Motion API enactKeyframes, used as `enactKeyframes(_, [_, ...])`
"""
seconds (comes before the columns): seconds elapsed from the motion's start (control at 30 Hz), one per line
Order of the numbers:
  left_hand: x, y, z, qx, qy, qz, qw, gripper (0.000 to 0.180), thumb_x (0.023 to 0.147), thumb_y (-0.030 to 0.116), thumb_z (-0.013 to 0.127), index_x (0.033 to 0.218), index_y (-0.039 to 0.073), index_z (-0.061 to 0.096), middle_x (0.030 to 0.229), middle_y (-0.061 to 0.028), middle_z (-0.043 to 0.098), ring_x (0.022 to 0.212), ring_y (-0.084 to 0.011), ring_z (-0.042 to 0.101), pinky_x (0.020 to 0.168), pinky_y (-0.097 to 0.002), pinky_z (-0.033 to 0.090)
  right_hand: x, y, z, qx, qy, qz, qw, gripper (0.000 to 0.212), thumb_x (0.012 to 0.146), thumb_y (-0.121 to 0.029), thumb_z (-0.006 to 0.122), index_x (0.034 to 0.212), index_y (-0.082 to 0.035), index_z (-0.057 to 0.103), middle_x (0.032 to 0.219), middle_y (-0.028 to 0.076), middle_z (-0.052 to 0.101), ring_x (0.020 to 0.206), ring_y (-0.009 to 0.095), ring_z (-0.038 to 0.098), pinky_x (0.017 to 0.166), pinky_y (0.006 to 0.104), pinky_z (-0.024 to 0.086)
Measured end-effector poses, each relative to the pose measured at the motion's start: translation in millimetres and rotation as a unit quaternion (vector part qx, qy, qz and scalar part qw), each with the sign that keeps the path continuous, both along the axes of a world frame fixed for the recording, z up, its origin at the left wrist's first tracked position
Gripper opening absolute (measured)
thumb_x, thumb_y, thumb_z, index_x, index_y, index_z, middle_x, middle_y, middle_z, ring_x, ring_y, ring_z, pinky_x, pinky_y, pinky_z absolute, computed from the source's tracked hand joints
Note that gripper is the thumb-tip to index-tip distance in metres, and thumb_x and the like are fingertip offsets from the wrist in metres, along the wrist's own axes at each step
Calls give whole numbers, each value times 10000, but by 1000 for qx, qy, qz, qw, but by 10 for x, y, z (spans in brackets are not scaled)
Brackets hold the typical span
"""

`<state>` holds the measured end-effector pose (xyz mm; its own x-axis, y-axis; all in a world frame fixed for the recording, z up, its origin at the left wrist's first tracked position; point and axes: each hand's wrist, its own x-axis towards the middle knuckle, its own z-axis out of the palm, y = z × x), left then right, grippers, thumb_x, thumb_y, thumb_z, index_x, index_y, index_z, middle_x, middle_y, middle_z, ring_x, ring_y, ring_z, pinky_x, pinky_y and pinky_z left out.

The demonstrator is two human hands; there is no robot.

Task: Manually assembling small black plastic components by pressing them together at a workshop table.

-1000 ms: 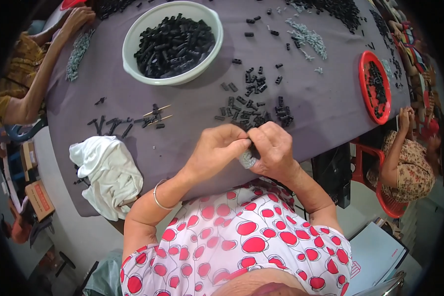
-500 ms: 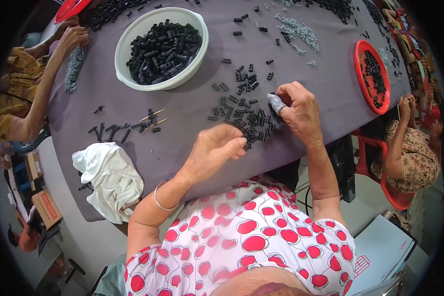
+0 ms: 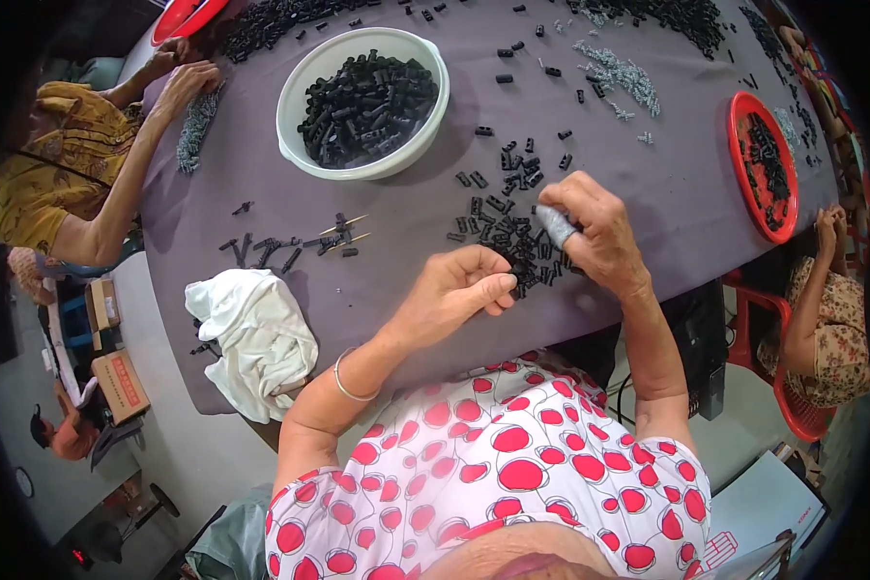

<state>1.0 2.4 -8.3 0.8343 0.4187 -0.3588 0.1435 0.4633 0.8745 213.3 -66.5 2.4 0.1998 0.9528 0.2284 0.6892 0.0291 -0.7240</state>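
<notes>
A loose pile of small black plastic tube-shaped pieces (image 3: 498, 227) lies on the table in front of me. At its near left edge, my left hand (image 3: 462, 292) is closed with thumb and fingertips together; whatever they may hold is hidden. My right hand (image 3: 597, 234) hangs over the pile's right side with its fingers curled in. Grey wrapping (image 3: 556, 225) covers one digit of it. Whether a piece is in those fingers I cannot make out.
A white bowl (image 3: 290, 145) full of black pieces stands beyond my left hand. Joined black pieces with thin sticks (image 3: 348, 234) and a crumpled white cloth (image 3: 256, 338) lie left. Silvery screws (image 3: 623, 77) and a red tray (image 3: 788, 217) are right. Other people sit at both sides.
The whole view has shifted, so the table appears farther right. Against the pile, my right hand has moved a little left, inward over the pieces. My left hand keeps nearly the same place and pose.
</notes>
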Motion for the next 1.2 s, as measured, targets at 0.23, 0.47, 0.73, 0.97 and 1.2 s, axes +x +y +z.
enactKeyframes(0.23, [25,-18,81,17,8,3,1000,142,903,84,620,983,-31,595,847,-75,656,752,-114,632,677,-241,526,73,251,35,68,-78,-3,995,250,701,16,594,939,-55,629,845,99,551,791,299,574,679,386,469])
enactKeyframes(0.47, [-36,297,575,459,17,163,873,155,775,17,690,918,2,632,860,-75,643,793,-157,606,700,-275,486,178,50,-55,35,-101,20,994,259,695,4,592,944,-60,626,876,93,548,837,292,560,728,390,458])
enactKeyframes(0.73, [46,989,725,690,74,208,690,113,754,63,708,846,23,658,884,-82,652,862,-241,581,778,-334,457,281,-188,-67,42,-1,22,999,324,649,44,580,960,-36,617,905,112,579,893,306,579,764,380,479])
enactKeyframes(0.97, [30,1108,629,726,153,122,659,145,751,110,718,871,42,671,903,-63,641,903,-251,568,807,-362,457,598,116,25,76,-31,-83,993,249,717,83,554,945,0,610,846,107,590,761,230,601,678,286,467])
enactKeyframes(1.2, [161,704,630,745,28,149,650,203,696,8,715,882,35,639,933,-93,607,883,-279,560,776,-375,457,622,407,-56,46,-57,-31,997,246,712,35,560,942,-28,620,884,133,585,825,326,585,734,397,475])
